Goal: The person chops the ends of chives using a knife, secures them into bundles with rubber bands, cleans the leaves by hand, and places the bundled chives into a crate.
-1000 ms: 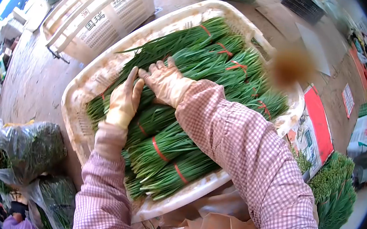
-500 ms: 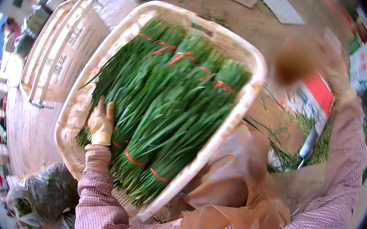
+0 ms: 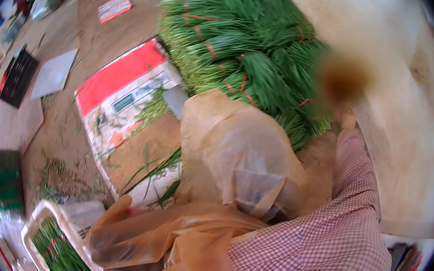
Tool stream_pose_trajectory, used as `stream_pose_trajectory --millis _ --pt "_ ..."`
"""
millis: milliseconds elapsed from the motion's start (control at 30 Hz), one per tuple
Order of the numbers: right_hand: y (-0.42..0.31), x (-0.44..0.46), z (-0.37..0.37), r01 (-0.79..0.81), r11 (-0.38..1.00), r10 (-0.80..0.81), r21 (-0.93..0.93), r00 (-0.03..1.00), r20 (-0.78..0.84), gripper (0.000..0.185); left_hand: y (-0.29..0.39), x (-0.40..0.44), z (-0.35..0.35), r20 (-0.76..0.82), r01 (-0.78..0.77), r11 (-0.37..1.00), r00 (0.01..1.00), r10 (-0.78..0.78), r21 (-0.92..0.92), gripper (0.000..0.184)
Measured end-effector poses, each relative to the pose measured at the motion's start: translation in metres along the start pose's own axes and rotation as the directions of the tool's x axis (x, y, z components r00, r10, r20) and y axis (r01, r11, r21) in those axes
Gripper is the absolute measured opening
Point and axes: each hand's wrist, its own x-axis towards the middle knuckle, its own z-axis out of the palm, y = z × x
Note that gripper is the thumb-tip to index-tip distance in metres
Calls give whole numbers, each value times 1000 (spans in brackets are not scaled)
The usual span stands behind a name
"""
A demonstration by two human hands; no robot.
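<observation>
Well, the right hand (image 3: 347,120) is at the far right edge of a big pile of green bundles (image 3: 237,49), with the checked sleeve (image 3: 320,217) stretched out behind it. A blurry brown spot (image 3: 344,79) hangs close above the hand, so I can't tell whether the fingers are spread, drawn together or gripping anything, or quite whether they touch the greens. The pile sits on the floor just past the knees, its bundles tied with thin red bands and stacked in rows. Tan plastic (image 3: 247,155) covers the knees. Beside the pile lies a red-and-white sack (image 3: 118,82), with a brown sheet (image 3: 159,138) and loose green leaves on it. At the bottom left, a whitish crate (image 3: 50,206) holds more red-banded greens, near a wrapped bale (image 3: 2,164) with green bands.
</observation>
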Motion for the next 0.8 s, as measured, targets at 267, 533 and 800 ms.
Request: stream_pose_trajectory --millis 267,533,800 --pt "14 -2 9 347 645 -418 -681 906 65 19 223 64 8 302 -275 838 843 446 -471 54" --pt "-33 78 147 351 879 -241 -323 911 336 26 445 30 42 493 -329 732 570 658 -596 36" --pt "-98 124 384 441 894 -390 -78 852 349 33 474 29 68 694 -296 802 403 597 -518 40"
